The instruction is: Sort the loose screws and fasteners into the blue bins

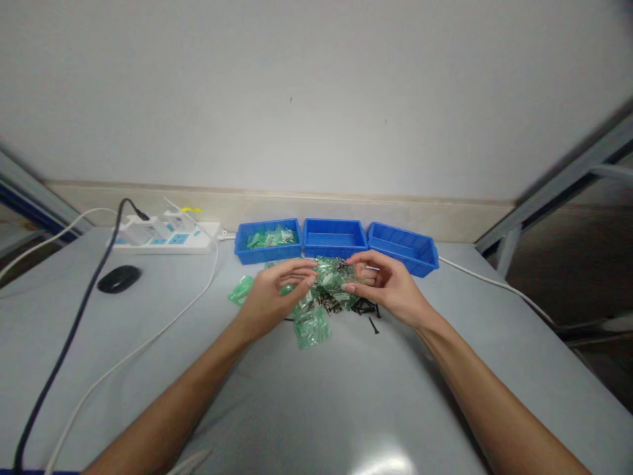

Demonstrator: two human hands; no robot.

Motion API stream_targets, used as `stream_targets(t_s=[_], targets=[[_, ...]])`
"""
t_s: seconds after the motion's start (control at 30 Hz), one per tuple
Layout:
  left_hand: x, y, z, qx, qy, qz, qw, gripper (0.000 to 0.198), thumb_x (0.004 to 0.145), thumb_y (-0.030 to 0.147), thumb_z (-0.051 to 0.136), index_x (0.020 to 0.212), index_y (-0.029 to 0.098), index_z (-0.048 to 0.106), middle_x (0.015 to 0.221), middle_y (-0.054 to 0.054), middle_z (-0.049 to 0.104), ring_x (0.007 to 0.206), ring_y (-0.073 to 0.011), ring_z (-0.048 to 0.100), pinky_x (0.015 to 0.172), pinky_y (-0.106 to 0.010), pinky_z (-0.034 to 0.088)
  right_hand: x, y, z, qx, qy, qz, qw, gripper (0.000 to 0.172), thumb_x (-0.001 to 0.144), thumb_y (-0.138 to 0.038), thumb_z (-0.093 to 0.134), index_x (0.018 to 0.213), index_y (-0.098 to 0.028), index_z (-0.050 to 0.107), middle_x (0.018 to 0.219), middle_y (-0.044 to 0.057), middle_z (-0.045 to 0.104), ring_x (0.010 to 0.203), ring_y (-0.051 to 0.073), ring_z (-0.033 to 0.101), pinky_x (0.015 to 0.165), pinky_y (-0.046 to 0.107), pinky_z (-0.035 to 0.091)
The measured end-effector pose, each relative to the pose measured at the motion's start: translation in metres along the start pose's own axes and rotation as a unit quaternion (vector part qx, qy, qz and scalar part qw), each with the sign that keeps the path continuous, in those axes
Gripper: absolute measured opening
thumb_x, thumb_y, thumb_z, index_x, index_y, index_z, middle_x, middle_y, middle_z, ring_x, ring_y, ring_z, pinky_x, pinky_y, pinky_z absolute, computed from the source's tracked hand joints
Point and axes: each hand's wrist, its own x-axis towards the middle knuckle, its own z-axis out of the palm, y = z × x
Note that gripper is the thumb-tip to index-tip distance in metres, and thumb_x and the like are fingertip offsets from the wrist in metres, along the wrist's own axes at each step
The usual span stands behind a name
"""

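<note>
Over a heap on the table, a small green-tinted clear plastic bag [330, 274] is held up between my two hands. My left hand [277, 290] has its thumb and fingertips closed at the bag's left edge. On the opposite edge, my right hand [388, 284] pinches the bag between thumb and fingers. Small dark metal pieces show near its top right. Beneath lie loose screws [332, 303] and more green bags, one [311, 328] in front and another [241, 290] beside my left hand. A single dark screw [374, 326] lies apart, below my right hand.
Behind the heap stand three blue bins: the left bin [268, 254] contains green bags, beside a middle bin [335, 251] and a right bin [420, 265]. On the left are a power strip [198, 247], a black mouse [119, 279] and cables. A wall borders the table's back.
</note>
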Motion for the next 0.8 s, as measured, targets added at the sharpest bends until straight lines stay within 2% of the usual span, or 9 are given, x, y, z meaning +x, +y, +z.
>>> stream_targets(t_s=[0.17,0.27,0.33,0.4,0.5,0.57,0.63,0.73,0.8], targets=[[-0.004,-0.005,0.017,-0.039,-0.024,-0.013,0.999,0.036,0.077,0.029,0.077,0.109,0.016,0.067,0.093,-0.007,0.076,0.084,-0.0183,0.073,0.082,-0.031,0.060,0.000,0.000,0.015,0.110,0.005,-0.011,0.994,0.043,0.070,-0.026,0.084,0.106,-0.024,0.062,0.089,-0.002,0.056,0.074,0.011,0.062,0.065,0.024,0.051],[0.001,-0.007,0.017,-0.034,0.022,0.004,0.999,0.028,0.075,0.028,0.079,0.099,0.015,0.069,0.089,-0.007,0.076,0.083,-0.0183,0.073,0.078,-0.029,0.061,0.001,0.001,0.021,0.109,0.031,-0.019,0.993,0.047,0.070,-0.026,0.084,0.110,-0.026,0.060,0.085,-0.003,0.057,0.074,0.012,0.062,0.067,0.025,0.052],[0.007,-0.005,0.008,0.023,0.079,0.046,0.996,0.024,0.076,0.026,0.077,0.096,0.015,0.070,0.089,-0.006,0.075,0.079,-0.0171,0.072,0.075,-0.029,0.060,0.003,0.004,0.022,0.072,0.071,-0.025,0.995,0.046,0.072,-0.029,0.082,0.111,-0.025,0.060,0.084,-0.002,0.060,0.077,0.014,0.064,0.071,0.028,0.054],[0.014,-0.002,-0.007,0.135,0.166,0.124,0.969,0.015,0.081,0.024,0.073,0.093,0.017,0.072,0.093,-0.005,0.075,0.076,-0.0153,0.069,0.074,-0.029,0.058,0.007,0.007,0.020,-0.008,0.106,-0.040,0.994,0.038,0.076,-0.032,0.079,0.109,-0.023,0.062,0.089,0.002,0.064,0.084,0.018,0.066,0.077,0.033,0.055],[0.025,-0.002,-0.035,0.325,0.232,0.233,0.887,0.011,0.089,0.020,0.063,0.093,0.017,0.073,0.098,-0.007,0.074,0.092,-0.0197,0.067,0.088,-0.036,0.053,0.012,0.010,0.018,-0.202,0.114,-0.076,0.970,0.023,0.083,-0.033,0.071,0.103,-0.022,0.068,0.099,0.007,0.069,0.094,0.023,0.065,0.085,0.041,0.052],[0.029,-0.007,-0.049,0.439,0.200,0.239,0.843,0.019,0.093,0.021,0.057,0.099,0.017,0.074,0.104,-0.009,0.074,0.100,-0.0240,0.064,0.092,-0.043,0.050,0.015,0.010,0.019,-0.323,0.088,-0.106,0.936,0.024,0.086,-0.034,0.068,0.106,-0.021,0.069,0.106,0.009,0.069,0.101,0.027,0.061,0.092,0.046,0.049],[0.031,-0.016,-0.056,0.522,0.150,0.200,0.815,0.023,0.095,0.025,0.054,0.104,0.018,0.074,0.107,-0.009,0.074,0.112,-0.0313,0.058,0.095,-0.050,0.047,0.018,0.012,0.021,-0.404,0.057,-0.128,0.904,0.033,0.087,-0.039,0.067,0.115,-0.020,0.068,0.113,0.011,0.066,0.108,0.030,0.057,0.096,0.048,0.047],[0.030,-0.025,-0.054,0.567,0.094,0.152,0.804,0.033,0.096,0.035,0.052,0.116,0.016,0.071,0.115,-0.011,0.072,0.127,-0.0381,0.046,0.099,-0.057,0.043,0.020,0.015,0.025,-0.462,0.035,-0.139,0.875,0.039,0.085,-0.044,0.069,0.117,-0.020,0.068,0.120,0.014,0.060,0.110,0.033,0.053,0.096,0.050,0.046],[0.028,-0.028,-0.050,0.579,0.081,0.135,0.800,0.040,0.097,0.040,0.049,0.124,0.015,0.066,0.122,-0.012,0.069,0.132,-0.0389,0.040,0.102,-0.057,0.041,0.020,0.018,0.026,-0.465,0.038,-0.145,0.872,0.036,0.083,-0.042,0.072,0.112,-0.021,0.068,0.122,0.014,0.058,0.110,0.033,0.052,0.095,0.049,0.046]])
